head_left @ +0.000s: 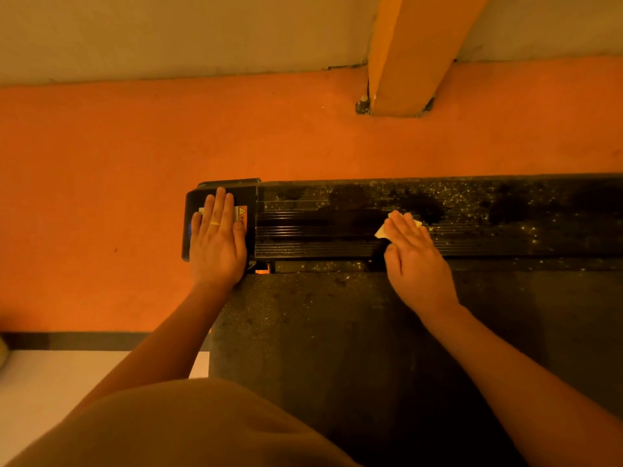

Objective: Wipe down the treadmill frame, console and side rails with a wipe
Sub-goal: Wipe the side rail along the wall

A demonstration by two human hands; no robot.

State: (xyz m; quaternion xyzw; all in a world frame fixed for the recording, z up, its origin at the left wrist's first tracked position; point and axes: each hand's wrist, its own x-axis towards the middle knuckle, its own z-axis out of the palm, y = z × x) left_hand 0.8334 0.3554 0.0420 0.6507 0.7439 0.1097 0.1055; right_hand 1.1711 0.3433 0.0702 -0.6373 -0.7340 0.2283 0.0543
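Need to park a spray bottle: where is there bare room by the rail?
Bare: orange floor between side rail and wall; belt on its near side. Crowded: end cap under the left hand, mid-rail under the right hand and wipe.

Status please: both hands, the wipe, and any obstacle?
Left hand flat on rail end cap. Right hand presses wipe on side rail. Dust specks further right; nothing blocks.
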